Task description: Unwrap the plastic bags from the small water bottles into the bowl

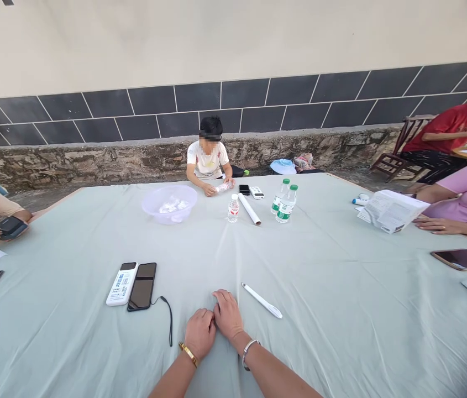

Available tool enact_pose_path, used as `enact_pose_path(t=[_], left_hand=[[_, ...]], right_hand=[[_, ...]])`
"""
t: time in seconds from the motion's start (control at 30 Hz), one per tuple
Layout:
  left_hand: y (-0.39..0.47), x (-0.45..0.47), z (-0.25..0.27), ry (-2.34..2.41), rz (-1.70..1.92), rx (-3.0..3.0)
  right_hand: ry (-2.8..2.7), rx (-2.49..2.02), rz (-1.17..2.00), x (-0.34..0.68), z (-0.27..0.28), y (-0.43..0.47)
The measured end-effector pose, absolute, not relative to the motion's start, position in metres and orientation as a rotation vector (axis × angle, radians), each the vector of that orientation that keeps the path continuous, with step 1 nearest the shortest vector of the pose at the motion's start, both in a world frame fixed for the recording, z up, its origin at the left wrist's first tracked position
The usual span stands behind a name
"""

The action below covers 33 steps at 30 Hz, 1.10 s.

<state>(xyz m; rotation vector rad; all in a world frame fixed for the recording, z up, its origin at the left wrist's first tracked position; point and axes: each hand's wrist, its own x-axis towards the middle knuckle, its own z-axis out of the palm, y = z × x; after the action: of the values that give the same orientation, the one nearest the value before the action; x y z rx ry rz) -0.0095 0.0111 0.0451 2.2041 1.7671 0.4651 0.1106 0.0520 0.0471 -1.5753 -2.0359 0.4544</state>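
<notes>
Left hand (200,333) touches right hand (229,315); grip closure cannot be told. Pen (261,300), towards surface's (341,320) near edge: probably light, stiff; hold mid-barrel.

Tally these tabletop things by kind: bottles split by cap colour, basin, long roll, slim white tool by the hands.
Green-capped bottles: 2
White-capped bottle: 1
Lilac basin: 1
Long white roll: 1
Slim white tool beside the right hand: 1
Total: 6

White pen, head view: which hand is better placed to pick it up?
Right, I'd say: the right hand lies nearer the white pen, which is just to its right. The left hand is farther, with the right hand in between.
</notes>
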Motion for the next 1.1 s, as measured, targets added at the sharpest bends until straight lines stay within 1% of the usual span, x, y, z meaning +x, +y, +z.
enact_pose_path(t=[0.4, 1.1], left_hand=[[0.0116, -0.0093, 0.0464, 1.788, 0.406, 2.186], [0.0135, -0.0098, 0.0423, 1.789, 0.414, 2.215]], right_hand=[[-2.040, -1.582, 0.466, 0.1095, 0.0482, 0.0525], [-2.047, -1.591, 0.480, 0.1082, 0.0527, 0.0524]])
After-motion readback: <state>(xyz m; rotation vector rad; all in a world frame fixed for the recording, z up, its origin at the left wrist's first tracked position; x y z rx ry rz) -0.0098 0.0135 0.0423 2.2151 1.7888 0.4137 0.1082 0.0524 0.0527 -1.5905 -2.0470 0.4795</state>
